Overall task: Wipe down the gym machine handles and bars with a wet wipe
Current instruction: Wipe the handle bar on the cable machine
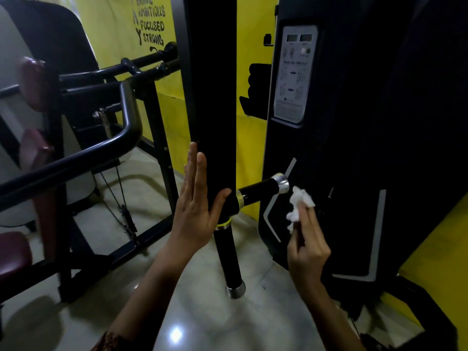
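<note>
A person's left hand [196,209] lies flat, fingers straight, against a gym machine's black upright [212,97], with the thumb at its lower end. The right hand [307,249] pinches a crumpled white wet wipe [300,205] in its fingertips. The wipe sits just beside the chrome-capped end of the horizontal handle [260,190].
</note>
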Action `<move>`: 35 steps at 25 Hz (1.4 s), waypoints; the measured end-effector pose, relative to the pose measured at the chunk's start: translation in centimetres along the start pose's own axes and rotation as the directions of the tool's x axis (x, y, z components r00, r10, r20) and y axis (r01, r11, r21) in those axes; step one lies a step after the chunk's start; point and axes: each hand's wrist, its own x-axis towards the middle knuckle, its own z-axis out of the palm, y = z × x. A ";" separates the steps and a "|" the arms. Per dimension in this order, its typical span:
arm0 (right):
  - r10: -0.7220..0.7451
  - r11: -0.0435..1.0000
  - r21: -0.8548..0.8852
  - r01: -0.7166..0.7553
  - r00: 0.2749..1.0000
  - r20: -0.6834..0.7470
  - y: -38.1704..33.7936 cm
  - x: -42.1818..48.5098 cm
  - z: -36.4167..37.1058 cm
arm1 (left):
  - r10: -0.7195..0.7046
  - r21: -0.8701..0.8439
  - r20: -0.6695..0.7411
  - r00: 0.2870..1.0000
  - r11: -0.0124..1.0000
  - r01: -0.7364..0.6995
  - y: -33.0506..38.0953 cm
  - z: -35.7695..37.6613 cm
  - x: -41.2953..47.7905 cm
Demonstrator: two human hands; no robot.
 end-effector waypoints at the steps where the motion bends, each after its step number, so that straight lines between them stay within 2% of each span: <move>1: 0.020 0.999 0.031 -0.019 0.999 -0.041 -1.0 1.1 0.4 | 0.000 0.002 0.002 1.000 1.000 0.000 0.0 0.0 0.0; 2: 0.034 0.997 0.066 -0.032 0.999 -0.036 -1.8 2.2 1.2 | -0.003 0.002 0.004 1.000 1.000 0.003 0.0 0.0 0.0; 4: 0.062 0.992 0.102 -0.068 0.996 0.061 -3.0 3.6 2.9 | -0.013 0.000 0.005 1.000 1.000 0.013 0.0 0.0 0.0; 8: 0.030 0.995 0.085 -0.044 0.987 0.161 -4.1 2.2 4.5 | 0.002 0.003 -0.002 1.000 1.000 -0.002 0.0 -0.2 -0.1; 10: -0.054 0.992 0.125 0.029 0.978 0.202 -4.2 1.4 4.2 | -0.012 0.009 0.000 1.000 1.000 0.012 -0.1 -0.4 -0.2; 14: -0.303 0.951 0.133 0.280 0.930 0.210 -2.0 0.9 3.3 | -0.025 0.013 0.005 1.000 1.000 0.025 0.0 -0.5 -0.3; 16: -0.310 0.950 0.114 0.291 0.917 0.250 -0.7 0.1 2.6 | -0.018 0.003 0.007 1.000 1.000 0.018 0.0 -0.3 -0.2; 18: -0.197 0.979 0.089 0.184 0.963 0.183 -0.3 -0.6 1.5 | -0.017 -0.002 0.007 1.000 1.000 0.017 0.1 -0.1 -0.1; 20: -0.012 0.994 0.106 0.013 1.000 -0.014 -1.1 0.0 0.9 | -0.022 -0.003 0.000 1.000 1.000 0.022 0.1 0.1 0.0; 21: 0.099 0.983 0.160 -0.085 0.992 -0.078 -1.8 0.9 1.0 | -0.025 0.002 -0.003 1.000 1.000 0.025 0.1 0.1 0.0; 22: 0.199 0.955 0.238 -0.176 0.977 -0.074 -2.4 1.9 1.4 | -0.028 0.006 -0.001 1.000 1.000 0.028 0.0 0.0 0.0; 24: 0.319 0.889 0.338 -0.310 0.947 0.030 -3.3 3.1 2.5 | -0.027 0.007 0.006 1.000 1.000 0.027 0.0 0.1 -0.2; 27: 0.432 0.822 0.403 -0.402 0.901 0.018 -5.1 2.4 3.9 | -0.022 0.015 0.000 1.000 1.000 0.022 -0.1 0.1 -0.2; 29: 0.508 0.721 0.487 -0.494 0.854 0.113 -7.0 0.5 4.1 | -0.019 0.020 0.003 1.000 1.000 0.019 -0.1 0.1 -0.1; 31: 0.592 0.557 0.549 -0.623 0.761 0.264 -8.1 -1.4 3.8 | -0.011 0.011 0.002 1.000 1.000 0.011 0.0 0.1 -0.1; 34: 0.755 0.275 0.654 -0.704 0.580 0.307 -6.4 -0.5 3.7 | -0.008 -0.003 0.001 1.000 1.000 0.008 0.1 0.1 -0.1; 35: 0.774 0.220 0.679 -0.700 0.549 0.315 -5.6 0.8 3.7 | -0.007 -0.005 0.003 1.000 1.000 0.007 0.1 0.0 -0.1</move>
